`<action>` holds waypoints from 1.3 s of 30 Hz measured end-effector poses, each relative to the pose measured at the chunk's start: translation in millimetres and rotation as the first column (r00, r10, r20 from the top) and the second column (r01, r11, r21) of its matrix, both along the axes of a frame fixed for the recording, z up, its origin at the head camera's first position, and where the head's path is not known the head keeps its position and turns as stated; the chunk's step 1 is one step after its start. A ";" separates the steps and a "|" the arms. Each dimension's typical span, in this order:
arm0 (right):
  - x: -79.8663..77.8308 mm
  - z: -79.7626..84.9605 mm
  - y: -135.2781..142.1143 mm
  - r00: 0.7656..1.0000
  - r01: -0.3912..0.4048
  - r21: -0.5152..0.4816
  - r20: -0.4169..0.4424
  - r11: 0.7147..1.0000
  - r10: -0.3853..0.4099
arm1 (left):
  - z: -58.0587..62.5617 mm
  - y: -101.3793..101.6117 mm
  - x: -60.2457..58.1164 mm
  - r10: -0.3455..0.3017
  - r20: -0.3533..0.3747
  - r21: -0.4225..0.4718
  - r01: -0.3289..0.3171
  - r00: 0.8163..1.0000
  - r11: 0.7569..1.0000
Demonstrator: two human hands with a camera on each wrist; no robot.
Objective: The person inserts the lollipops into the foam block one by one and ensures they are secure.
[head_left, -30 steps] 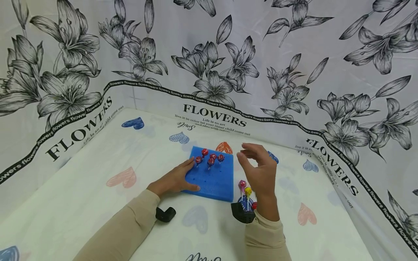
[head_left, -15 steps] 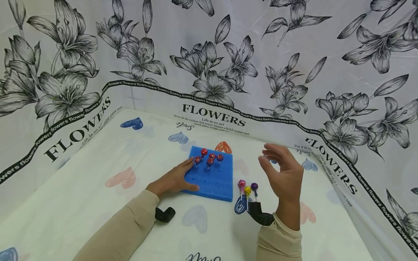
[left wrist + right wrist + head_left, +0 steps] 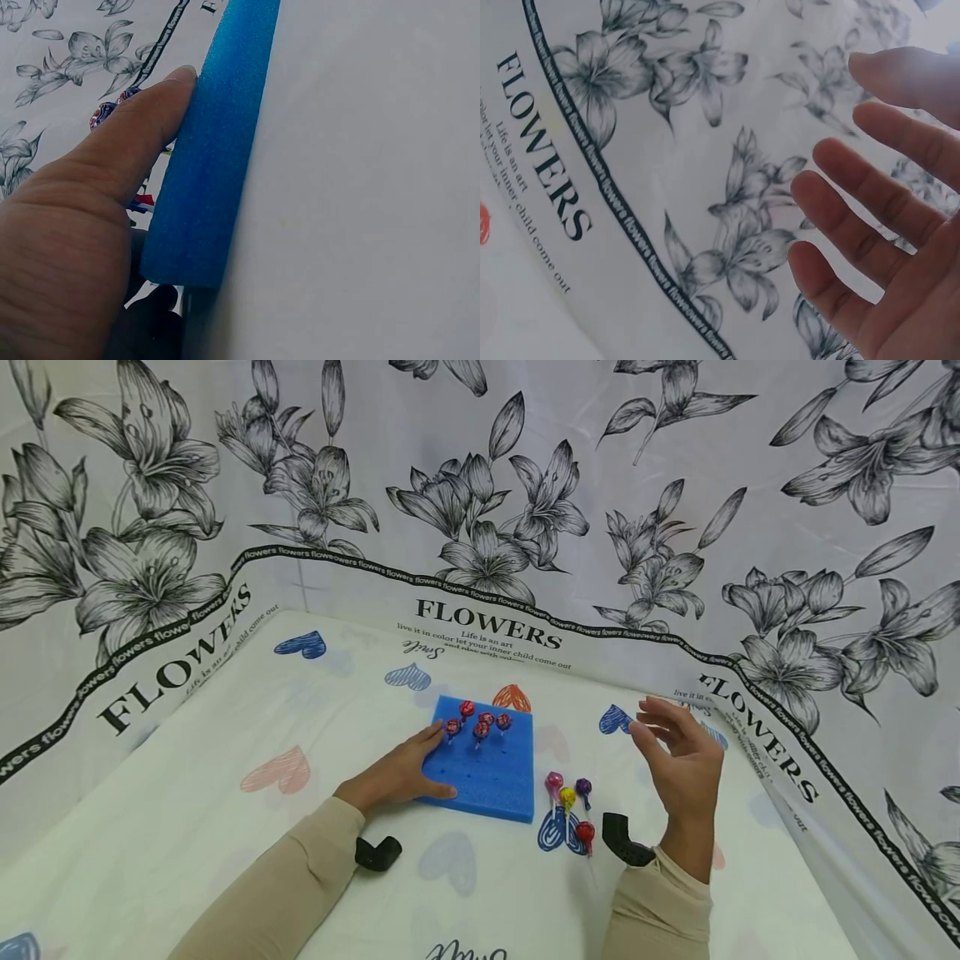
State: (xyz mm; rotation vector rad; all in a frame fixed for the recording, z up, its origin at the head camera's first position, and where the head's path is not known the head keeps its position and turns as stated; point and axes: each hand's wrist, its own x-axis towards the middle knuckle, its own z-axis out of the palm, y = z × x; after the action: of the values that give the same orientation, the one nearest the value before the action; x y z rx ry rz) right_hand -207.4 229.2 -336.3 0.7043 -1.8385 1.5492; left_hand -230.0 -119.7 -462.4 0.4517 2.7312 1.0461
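While your left hand (image 3: 397,772) braces the near left corner of the blue foam block (image 3: 487,789), its thumb and fingers spread wide along two edges rather than curled around it, your right hand (image 3: 686,760) hangs well to the right, fingers parted and gently bent, holding nothing. Five red-wrapped lollipops (image 3: 480,732) stand on their sticks in the far part of the foam, and four more lie loose on the heart-print tablecloth (image 3: 337,727), just right of the block: a pink lollipop (image 3: 554,781), a yellow lollipop (image 3: 567,797), a purple lollipop (image 3: 583,787) and a red lollipop (image 3: 586,832). You seem to be between pieces, so choose one from the outside of the loose group, where your fingertips are less likely to nudge its neighbours. Pinch the stick just below the wrapped head, since pushing on the head could twist the wrapper, and turn the stick upright before it meets the foam. The small dark marks in the bare near part look like holes; press straight down there. Foam this light would probably slide, so have your left hand bear down evenly as you push.
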 end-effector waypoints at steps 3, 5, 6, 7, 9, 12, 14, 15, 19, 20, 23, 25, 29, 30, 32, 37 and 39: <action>-9.3 -13.9 8.8 0.991 0.044 -0.002 0.124 0.999 -0.043 | -0.1 0.0 -0.4 0.003 0.001 -0.001 -0.003 1.000 1.000; -15.1 -24.9 14.4 0.969 0.093 0.032 0.229 0.995 -0.098 | -0.5 0.0 -1.0 0.003 -0.001 -0.001 -0.003 1.000 1.000; -17.9 -30.8 17.0 0.953 0.108 0.052 0.279 0.993 -0.118 | -0.7 0.0 -1.3 0.003 -0.002 -0.001 -0.003 1.000 1.000; -21.1 -36.9 19.7 0.936 0.118 0.076 0.326 0.990 -0.136 | -1.0 -0.1 -1.6 0.002 -0.003 -0.002 -0.002 1.000 1.000; -26.6 -48.7 24.3 0.899 0.121 0.118 0.407 0.986 -0.160 | -1.4 -0.1 -2.1 0.000 -0.006 -0.006 0.000 1.000 1.000; -33.4 -64.4 28.8 0.853 0.088 0.158 0.499 0.984 -0.156 | -1.2 0.2 -2.3 -0.003 -0.010 -0.004 0.003 1.000 1.000; -36.7 -73.5 30.3 0.818 0.060 0.168 0.557 0.984 -0.145 | -0.9 0.5 -2.3 -0.003 -0.012 -0.004 0.003 1.000 1.000; -38.1 -77.8 30.9 0.799 0.045 0.175 0.585 0.984 -0.141 | -0.7 0.7 -2.2 -0.002 -0.013 -0.005 0.002 1.000 1.000; -43.2 -92.8 32.2 0.717 -0.002 0.205 0.683 0.979 -0.141 | -0.6 1.5 -1.9 0.001 -0.014 -0.008 -0.001 1.000 1.000; -44.3 -96.1 32.5 0.699 -0.008 0.209 0.701 0.978 -0.144 | -0.4 1.7 -1.7 0.001 -0.014 -0.008 -0.001 1.000 1.000; -47.0 -104.6 33.8 0.652 -0.025 0.239 0.740 0.971 -0.165 | 0.3 1.9 -1.1 0.004 -0.016 -0.007 -0.004 1.000 1.000; -48.2 -108.7 34.8 0.631 -0.038 0.260 0.755 0.965 -0.178 | 0.6 1.9 -0.8 0.006 -0.017 -0.005 -0.006 1.000 1.000; -48.4 -112.1 34.9 0.603 -0.076 0.276 0.778 0.958 -0.177 | 0.5 1.8 -0.8 0.005 -0.023 -0.004 -0.005 1.000 1.000; -48.2 -112.5 34.7 0.596 -0.085 0.276 0.784 0.957 -0.173 | 0.6 1.9 -0.8 0.005 -0.021 -0.005 -0.005 1.000 1.000; -47.5 -113.3 34.2 0.587 -0.102 0.283 0.791 0.954 -0.172 | 0.9 2.0 -0.9 0.004 -0.021 -0.007 -0.004 1.000 1.000; -47.2 -117.2 34.8 0.584 -0.143 0.295 0.796 0.945 -0.160 | 1.1 2.3 -0.4 0.003 -0.019 -0.014 -0.003 1.000 1.000; -47.1 -118.2 34.9 0.579 -0.155 0.295 0.800 0.943 -0.156 | 0.7 2.4 -0.2 0.002 -0.020 -0.014 -0.002 1.000 1.000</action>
State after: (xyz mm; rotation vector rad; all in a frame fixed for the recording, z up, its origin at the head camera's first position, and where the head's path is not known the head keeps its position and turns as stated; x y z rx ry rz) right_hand -254.5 264.0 -454.5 0.0537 -2.8421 1.7263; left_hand -230.2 -117.3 -461.6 0.4591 2.7549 1.0280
